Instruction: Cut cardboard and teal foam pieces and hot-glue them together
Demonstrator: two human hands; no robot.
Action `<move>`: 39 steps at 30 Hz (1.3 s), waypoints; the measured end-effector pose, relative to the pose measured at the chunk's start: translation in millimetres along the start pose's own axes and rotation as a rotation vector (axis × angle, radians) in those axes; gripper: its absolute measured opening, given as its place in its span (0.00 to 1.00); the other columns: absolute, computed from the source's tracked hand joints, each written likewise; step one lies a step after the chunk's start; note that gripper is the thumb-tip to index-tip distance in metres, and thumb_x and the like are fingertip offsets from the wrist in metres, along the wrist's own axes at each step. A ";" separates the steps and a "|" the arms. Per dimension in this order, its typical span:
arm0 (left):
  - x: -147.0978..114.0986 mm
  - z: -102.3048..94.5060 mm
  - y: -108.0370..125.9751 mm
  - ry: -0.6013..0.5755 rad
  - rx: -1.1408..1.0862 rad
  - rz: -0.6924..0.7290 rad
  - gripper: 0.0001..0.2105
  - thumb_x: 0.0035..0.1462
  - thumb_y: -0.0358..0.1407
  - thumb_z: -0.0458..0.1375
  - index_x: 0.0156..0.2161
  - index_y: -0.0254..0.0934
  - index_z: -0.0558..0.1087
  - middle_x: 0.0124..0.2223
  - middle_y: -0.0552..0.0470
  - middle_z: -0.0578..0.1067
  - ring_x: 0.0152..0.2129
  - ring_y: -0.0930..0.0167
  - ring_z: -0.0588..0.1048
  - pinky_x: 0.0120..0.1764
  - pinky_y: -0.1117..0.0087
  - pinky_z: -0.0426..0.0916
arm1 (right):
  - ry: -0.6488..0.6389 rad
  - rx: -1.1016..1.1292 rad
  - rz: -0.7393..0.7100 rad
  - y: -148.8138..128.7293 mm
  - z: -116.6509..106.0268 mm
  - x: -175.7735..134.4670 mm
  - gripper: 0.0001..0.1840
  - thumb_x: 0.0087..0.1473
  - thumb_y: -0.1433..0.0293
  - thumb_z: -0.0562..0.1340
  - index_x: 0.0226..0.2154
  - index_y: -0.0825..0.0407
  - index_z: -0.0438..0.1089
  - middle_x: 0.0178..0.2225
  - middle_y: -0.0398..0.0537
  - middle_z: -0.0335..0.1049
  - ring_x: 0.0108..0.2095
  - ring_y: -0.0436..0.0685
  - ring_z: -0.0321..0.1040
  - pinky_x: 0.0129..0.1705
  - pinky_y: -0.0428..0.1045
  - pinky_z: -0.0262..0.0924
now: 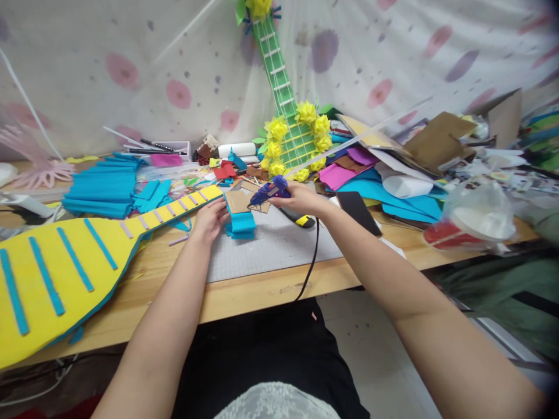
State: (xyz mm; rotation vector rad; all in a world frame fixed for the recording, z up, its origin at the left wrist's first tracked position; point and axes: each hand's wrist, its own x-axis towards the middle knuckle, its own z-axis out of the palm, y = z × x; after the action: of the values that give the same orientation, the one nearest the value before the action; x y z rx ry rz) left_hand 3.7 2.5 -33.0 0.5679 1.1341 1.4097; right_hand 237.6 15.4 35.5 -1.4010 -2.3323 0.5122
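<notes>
My right hand (299,199) is closed around a blue hot glue gun (273,189), its nozzle pointing left and down over a brown cardboard piece (238,202). Blue crepe paper (241,224) hangs from the near side of that cardboard. My left hand (211,220) grips the cardboard at its left edge, fingers curled beside the narrow end of a yellow paper guitar shape (109,238). Blue strips cross the guitar's wide body and pale purple strips cross its neck. The left fingertips are partly hidden.
A grey cutting mat (271,250) lies under the work, with a black-and-yellow tool (301,219) and a black cord (312,262). Behind stands a green guitar (279,81) with yellow flowers. Blue crepe paper (102,189) lies left; papers and a plastic-bagged tub (471,221) crowd the right.
</notes>
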 end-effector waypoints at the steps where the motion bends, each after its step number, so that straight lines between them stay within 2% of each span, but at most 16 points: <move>1: 1.5 -0.7 -1.2 -0.015 -0.001 -0.006 0.12 0.44 0.23 0.57 0.36 0.30 0.74 0.32 0.47 0.78 0.23 0.75 0.74 0.24 0.78 0.67 | 0.018 0.008 0.023 1.3 -1.8 -1.5 0.20 0.51 0.55 0.59 0.41 0.51 0.71 0.35 0.48 0.74 0.38 0.56 0.68 0.40 0.48 0.59; 5: 2.9 -0.8 -4.9 -0.056 0.023 -0.008 0.12 0.44 0.24 0.58 0.38 0.29 0.74 0.35 0.45 0.78 0.25 0.74 0.75 0.24 0.77 0.68 | 0.046 0.015 0.071 2.8 -6.1 -4.9 0.22 0.50 0.53 0.59 0.40 0.51 0.72 0.34 0.49 0.73 0.37 0.57 0.68 0.39 0.49 0.59; 12: -4.3 1.8 -3.5 -0.071 0.041 -0.039 0.11 0.43 0.22 0.58 0.36 0.29 0.74 0.27 0.49 0.77 0.21 0.75 0.74 0.23 0.77 0.68 | -0.015 0.034 -0.052 -6.2 1.3 1.7 0.18 0.50 0.57 0.60 0.39 0.51 0.72 0.35 0.46 0.73 0.37 0.54 0.67 0.39 0.47 0.59; 18: -10.1 5.8 -1.2 -0.091 0.073 -0.069 0.10 0.42 0.21 0.58 0.34 0.29 0.74 0.27 0.50 0.76 0.20 0.75 0.73 0.20 0.77 0.66 | 0.092 0.002 0.015 -3.1 3.9 12.2 0.21 0.49 0.57 0.61 0.43 0.51 0.71 0.39 0.49 0.73 0.39 0.56 0.68 0.40 0.49 0.59; 23: -9.7 5.6 -1.7 -0.092 0.073 -0.070 0.10 0.41 0.21 0.59 0.33 0.29 0.74 0.27 0.49 0.76 0.21 0.75 0.73 0.21 0.77 0.66 | 0.144 0.062 0.107 2.0 -5.2 8.3 0.20 0.49 0.56 0.60 0.39 0.53 0.72 0.35 0.50 0.74 0.37 0.57 0.69 0.40 0.50 0.60; 27: -6.1 3.1 -3.2 -0.049 0.032 -0.043 0.10 0.42 0.22 0.59 0.34 0.29 0.73 0.27 0.50 0.76 0.21 0.75 0.74 0.23 0.76 0.68 | 0.260 0.191 0.255 26.7 -13.9 -1.6 0.22 0.50 0.56 0.59 0.38 0.57 0.72 0.31 0.52 0.74 0.30 0.54 0.69 0.33 0.48 0.62; 30: -3.3 2.2 -3.7 -0.015 0.006 -0.029 0.09 0.44 0.22 0.57 0.34 0.30 0.73 0.27 0.50 0.76 0.21 0.75 0.74 0.24 0.76 0.68 | 0.375 0.244 0.454 58.9 -13.7 -10.3 0.23 0.51 0.56 0.58 0.38 0.58 0.70 0.32 0.54 0.74 0.24 0.52 0.68 0.28 0.47 0.62; 32: -2.2 2.1 -3.7 -0.009 -0.001 -0.024 0.09 0.45 0.22 0.57 0.34 0.30 0.73 0.27 0.50 0.77 0.21 0.75 0.74 0.24 0.76 0.68 | 0.442 0.257 0.538 80.0 -9.3 -15.5 0.22 0.51 0.56 0.58 0.40 0.57 0.69 0.35 0.54 0.74 0.26 0.52 0.69 0.30 0.47 0.63; 34: -1.8 2.2 -3.5 0.000 -0.001 -0.016 0.09 0.45 0.22 0.56 0.34 0.30 0.73 0.27 0.50 0.77 0.21 0.75 0.74 0.24 0.76 0.68 | 0.427 0.178 0.596 96.4 -2.8 -19.2 0.21 0.51 0.57 0.58 0.41 0.57 0.69 0.36 0.55 0.74 0.30 0.54 0.71 0.34 0.48 0.63; 39: -1.3 1.7 -3.4 0.033 0.004 -0.009 0.10 0.43 0.23 0.57 0.34 0.30 0.73 0.27 0.50 0.76 0.20 0.75 0.74 0.24 0.76 0.67 | 0.426 -0.007 0.680 112.1 10.7 -22.0 0.25 0.53 0.58 0.57 0.46 0.59 0.67 0.44 0.63 0.71 0.45 0.62 0.69 0.44 0.51 0.60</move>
State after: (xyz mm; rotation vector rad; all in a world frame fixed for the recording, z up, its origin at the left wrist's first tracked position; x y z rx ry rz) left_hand 7.0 1.3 -34.9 0.5434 1.1642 1.4140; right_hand 326.7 43.8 -31.0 -2.0638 -1.5003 0.3292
